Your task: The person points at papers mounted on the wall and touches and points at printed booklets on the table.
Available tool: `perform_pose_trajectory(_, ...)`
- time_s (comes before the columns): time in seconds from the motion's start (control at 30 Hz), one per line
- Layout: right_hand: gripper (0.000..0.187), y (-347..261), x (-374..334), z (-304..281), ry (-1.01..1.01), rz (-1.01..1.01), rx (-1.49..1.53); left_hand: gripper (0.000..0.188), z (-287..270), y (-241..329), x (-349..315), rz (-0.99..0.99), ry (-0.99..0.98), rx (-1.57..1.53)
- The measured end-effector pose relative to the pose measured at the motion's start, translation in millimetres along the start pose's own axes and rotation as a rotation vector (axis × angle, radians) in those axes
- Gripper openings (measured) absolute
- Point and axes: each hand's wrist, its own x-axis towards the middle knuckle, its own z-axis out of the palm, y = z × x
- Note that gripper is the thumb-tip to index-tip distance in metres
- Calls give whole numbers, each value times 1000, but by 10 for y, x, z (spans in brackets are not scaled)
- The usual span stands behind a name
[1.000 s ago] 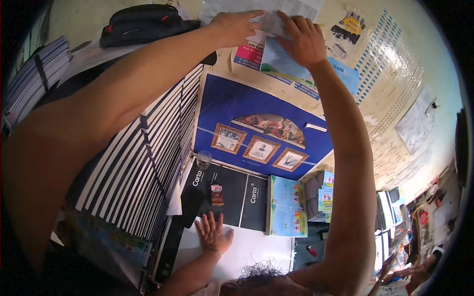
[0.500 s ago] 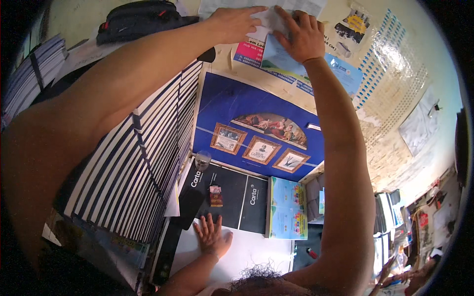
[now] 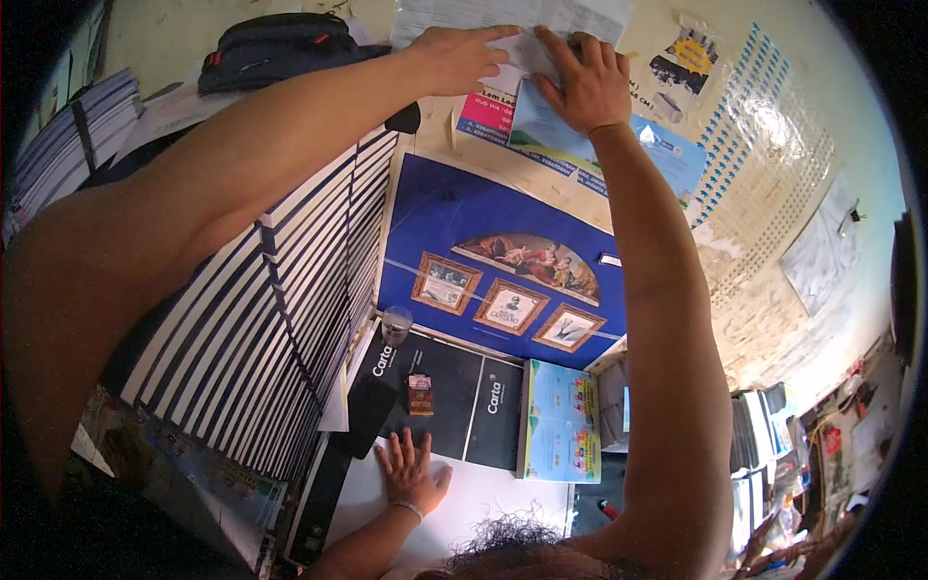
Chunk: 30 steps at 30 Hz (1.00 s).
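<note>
High on the wall, a creased, pale printed paper sheet (image 3: 590,14) lies under both of my hands. My left hand (image 3: 459,60) reaches in from the left, one finger stretched along the sheet and the others bent. My right hand (image 3: 585,82) lies spread on the sheet's lower part, its fingers apart over a blue poster (image 3: 551,121). What the fingertips press on is partly hidden. Below, another person's hand (image 3: 411,474) rests flat on a white board (image 3: 464,493), with dark hair (image 3: 507,546) at the lower edge.
Tall stacks of books (image 3: 256,319) rise at left under my forearm, with a black bag (image 3: 280,43) above. The dark desk (image 3: 454,406) bears a clear cup (image 3: 395,325), a small red pack (image 3: 420,396), a black phone-like object (image 3: 367,416) and blue booklets (image 3: 561,420).
The whole view has shifted slightly, with the wall and desk sitting lower in the picture. Both my hands stay on the paper sheet; the other person's hand stays on the board.
</note>
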Motion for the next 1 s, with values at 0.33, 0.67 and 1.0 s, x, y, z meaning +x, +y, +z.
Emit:
perform_pose_trajectory(0.33, 75, -14, -9, -11, 6, -3, 6, 87, 21, -13, -19, 14, 34, 14)
perform_pose_trajectory(0.67, 76, -5, -19, 25, 49, -17, 24, 86, 13, -19, -18, 18, 42, 25)
perform_pose_trajectory(1.0, 76, 2, -15, 26, 40, -8, 10, 87, -8, -6, -17, 12, 23, 24)
